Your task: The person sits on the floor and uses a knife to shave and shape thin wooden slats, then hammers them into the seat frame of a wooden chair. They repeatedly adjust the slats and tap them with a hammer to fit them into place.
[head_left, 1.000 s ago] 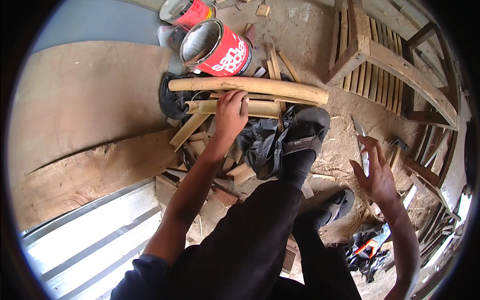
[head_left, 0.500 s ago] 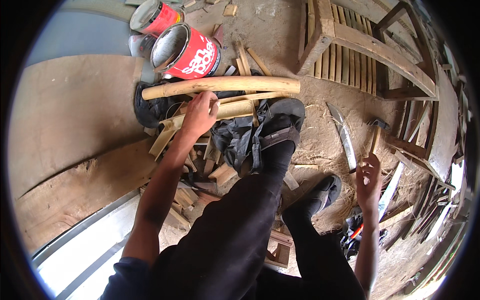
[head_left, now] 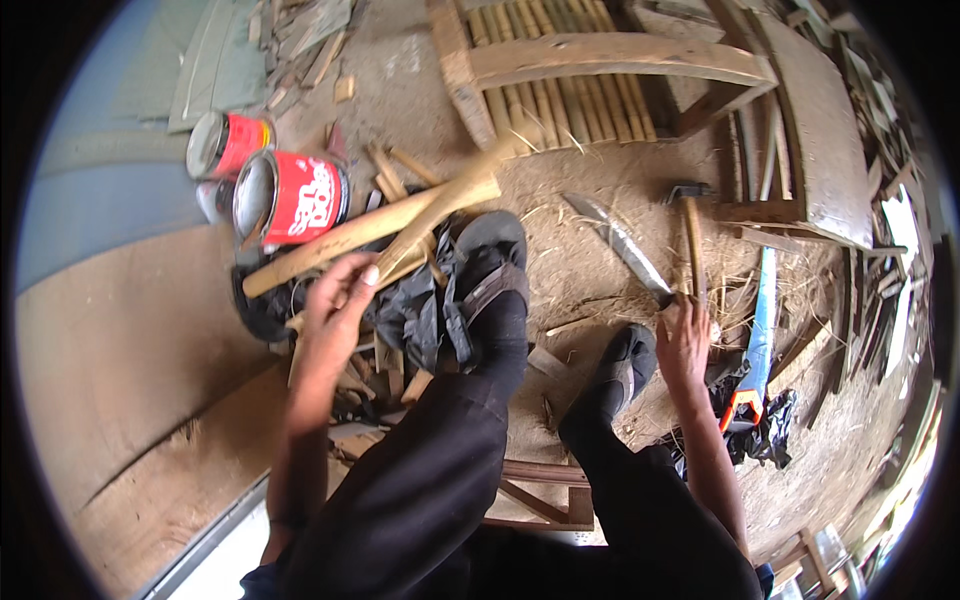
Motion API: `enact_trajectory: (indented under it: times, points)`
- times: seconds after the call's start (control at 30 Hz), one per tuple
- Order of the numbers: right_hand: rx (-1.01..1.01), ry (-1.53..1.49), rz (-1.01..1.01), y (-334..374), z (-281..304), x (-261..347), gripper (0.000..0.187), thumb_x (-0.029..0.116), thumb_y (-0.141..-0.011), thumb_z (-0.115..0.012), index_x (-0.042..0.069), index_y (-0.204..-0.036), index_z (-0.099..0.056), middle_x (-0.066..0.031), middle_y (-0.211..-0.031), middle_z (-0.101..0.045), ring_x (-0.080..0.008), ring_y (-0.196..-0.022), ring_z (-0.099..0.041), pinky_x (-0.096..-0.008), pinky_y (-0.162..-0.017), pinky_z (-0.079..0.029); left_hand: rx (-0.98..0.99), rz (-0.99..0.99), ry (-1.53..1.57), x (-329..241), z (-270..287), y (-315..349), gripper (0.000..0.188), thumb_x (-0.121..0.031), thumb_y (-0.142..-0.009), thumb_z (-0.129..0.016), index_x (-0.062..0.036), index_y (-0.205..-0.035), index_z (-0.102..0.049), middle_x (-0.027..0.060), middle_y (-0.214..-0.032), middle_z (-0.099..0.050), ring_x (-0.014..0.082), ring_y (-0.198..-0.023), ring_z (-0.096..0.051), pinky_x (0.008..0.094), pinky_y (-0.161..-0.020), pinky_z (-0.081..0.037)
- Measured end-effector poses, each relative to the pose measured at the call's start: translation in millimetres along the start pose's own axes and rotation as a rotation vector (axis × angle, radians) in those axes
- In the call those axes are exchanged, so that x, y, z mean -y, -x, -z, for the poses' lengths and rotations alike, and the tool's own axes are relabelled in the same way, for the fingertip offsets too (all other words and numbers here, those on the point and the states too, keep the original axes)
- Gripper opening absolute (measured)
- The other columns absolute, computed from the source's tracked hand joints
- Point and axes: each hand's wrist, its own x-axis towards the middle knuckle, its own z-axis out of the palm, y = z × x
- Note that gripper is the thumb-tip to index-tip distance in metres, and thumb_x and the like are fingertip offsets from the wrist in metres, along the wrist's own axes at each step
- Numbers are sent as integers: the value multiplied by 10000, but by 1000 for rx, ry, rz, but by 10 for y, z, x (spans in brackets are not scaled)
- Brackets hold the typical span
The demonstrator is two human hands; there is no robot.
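Note:
My left hand (head_left: 340, 296) is closed on one end of a split bamboo strip (head_left: 432, 212), raised at a slant and blurred at its far end. Under it lies a thick round bamboo pole (head_left: 325, 246), across black plastic (head_left: 408, 318) and wood scraps. On the right, my right hand (head_left: 686, 338) reaches down to the floor, fingers curled over the handle end of a machete (head_left: 618, 240); the handle itself is mostly hidden by them. Just beside these fingers lies a hammer (head_left: 693, 236), its head pointing away. My left foot in a sandal (head_left: 492, 262) rests beside the plastic.
A blue-bladed handsaw (head_left: 762, 318) with an orange handle lies right of my right arm. Two red paint cans (head_left: 304, 196) stand at the left. A wooden frame with bamboo slats (head_left: 560, 95) is at the far side. Wood pieces pile along the right edge.
My left hand has lifted the bamboo strip off the pile, and it now slants away from me. My right hand has come down to the machete's handle. The view has swung to the right.

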Motion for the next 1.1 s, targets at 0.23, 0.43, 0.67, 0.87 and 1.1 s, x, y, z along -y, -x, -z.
enact_trajectory:
  times: [0.23, 0.43, 0.67, 0.87, 1.1]
  points:
    - [8, 128, -74, 5, -147, 52, 602, 226, -899, -708, 28, -1425, -495, -193, -1355, -537, -366, -1284, -500, -503, -1074, -372, 365, -173, 756, 130, -1058, -415, 680, -577, -1075, -398, 38, -1312, -561, -16, -852, -465, 137, -878, -473, 390, -939, -422]
    - [78, 210, -114, -46, -230, -25, 545, 246, -890, -693, 37, -1373, -550, -159, -1335, -528, -326, -1279, -486, -513, -1088, -360, 374, -399, 787, -11, -1448, -745, 909, -785, -996, -256, 24, -1317, -520, 45, -998, -469, 186, -1012, -455, 438, -1063, -357]
    - [61, -131, -101, -69, -177, -69, 541, 217, -780, -759, 9, -1245, -576, -214, -1185, -568, -393, -1083, -616, -479, -965, -503, 277, -458, 794, -116, -1501, -826, 863, -784, -997, -242, -11, -1268, -512, 73, -1050, -504, 222, -1081, -473, 463, -1122, -323]
    - [141, -399, -194, -78, 170, 33, 460, 243, -822, -776, 1, -1176, -610, -187, -897, -664, -334, -824, -693, -445, -743, -554, -1, -628, 664, -226, -1089, -775, 614, -540, -1090, -363, 6, -1351, -469, 166, -1216, -588, 267, -1183, -558, 462, -1105, -402]
    - [243, -465, -314, 11, 716, 193, 317, 280, -931, -741, -31, -901, -683, -160, -685, -638, -260, -599, -643, -392, -594, -495, -113, -535, 4, -347, -551, -489, 441, -269, -1127, -379, 19, -1426, -525, 168, -1208, -633, 219, -1076, -628, 380, -916, -556]
